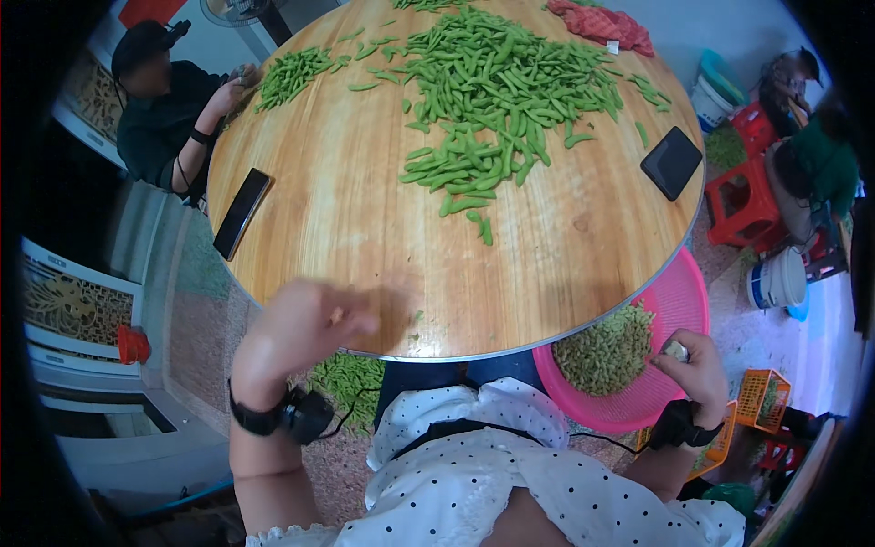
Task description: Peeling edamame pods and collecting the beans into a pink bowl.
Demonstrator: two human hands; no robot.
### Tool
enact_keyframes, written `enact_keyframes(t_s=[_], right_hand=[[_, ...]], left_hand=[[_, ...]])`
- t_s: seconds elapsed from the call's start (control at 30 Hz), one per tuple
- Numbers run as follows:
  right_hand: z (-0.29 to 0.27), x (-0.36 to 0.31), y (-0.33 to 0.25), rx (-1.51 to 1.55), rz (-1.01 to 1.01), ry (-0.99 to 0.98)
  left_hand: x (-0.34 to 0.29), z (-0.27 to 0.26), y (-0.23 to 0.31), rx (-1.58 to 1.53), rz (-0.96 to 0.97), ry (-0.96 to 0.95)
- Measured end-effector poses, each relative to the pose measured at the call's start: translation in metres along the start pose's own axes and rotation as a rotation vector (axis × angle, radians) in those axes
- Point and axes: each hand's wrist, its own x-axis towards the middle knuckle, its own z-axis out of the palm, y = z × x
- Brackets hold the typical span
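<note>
My left hand [314, 321] is over the near left edge of the round wooden table [337, 210], its fingers smeared by motion. My right hand [700, 372] is curled closed at the right side of a pink plastic basket [688, 283]. A small greyish thing [675, 350] shows at its fingertips; I cannot make out what it is. Shelled green beans [602, 351] lie in the basket, partly under the table edge. A big heap of green soybean pods [501, 82] covers the far middle of the table, with a few loose pods [481, 226] nearer me.
Two dark phones lie on the table, one at left [242, 214], one at right [673, 164]. A person [164, 118] sits at the far left by a smaller pod pile [292, 77]. Pods [351, 383] lie below the table. Red stools [743, 205] and orange crates [762, 401] stand right.
</note>
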Motion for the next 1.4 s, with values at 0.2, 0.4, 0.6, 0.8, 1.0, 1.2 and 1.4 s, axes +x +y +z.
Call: enact_keyframes(t_s=[0.2,0.4,0.6,0.8,1.0,1.2,1.4], right_hand=[[0.018,0.014,-0.014,0.135,-0.078,0.153],[0.016,0.021,-0.009,0.203,-0.082,0.180],[0.024,0.044,-0.035,0.455,-0.151,0.173],[0.060,0.077,-0.103,0.683,-0.187,-0.262],[0.107,0.097,-0.119,0.691,-0.278,-0.525],[0.115,0.089,-0.133,0.654,-0.254,-0.532],[0.121,0.086,-0.135,0.671,-0.306,-0.547]], left_hand=[[0.164,0.019,0.034,0.022,0.328,0.554],[0.227,0.044,0.037,0.305,0.006,0.413],[0.185,0.029,0.027,-0.110,0.128,0.698],[0.102,0.040,0.042,-1.139,-0.004,0.155],[0.072,0.071,0.047,-0.799,0.189,0.236],[0.061,0.079,0.042,-0.629,0.360,0.438],[0.055,0.080,0.037,-0.508,0.392,0.503]])
